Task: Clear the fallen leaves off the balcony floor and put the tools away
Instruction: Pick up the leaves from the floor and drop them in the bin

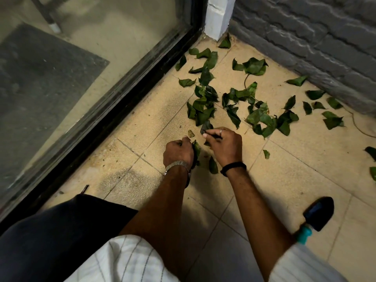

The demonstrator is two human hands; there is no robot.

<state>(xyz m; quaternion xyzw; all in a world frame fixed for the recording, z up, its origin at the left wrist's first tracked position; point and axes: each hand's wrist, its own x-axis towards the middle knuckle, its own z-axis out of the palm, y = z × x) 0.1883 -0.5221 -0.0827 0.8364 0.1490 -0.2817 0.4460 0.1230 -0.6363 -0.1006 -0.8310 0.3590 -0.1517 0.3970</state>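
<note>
While your left hand (178, 152) is fisted round a wad of gathered leaves (196, 148), your right hand (222, 144) pinches one dark leaf (206, 127) at its fingertips. Main leaf scatter (234, 98) lies just far of the right hand (nearer arm), running far-left to right. Trowel (317, 216) sits near right on the floor (284, 180).
</note>
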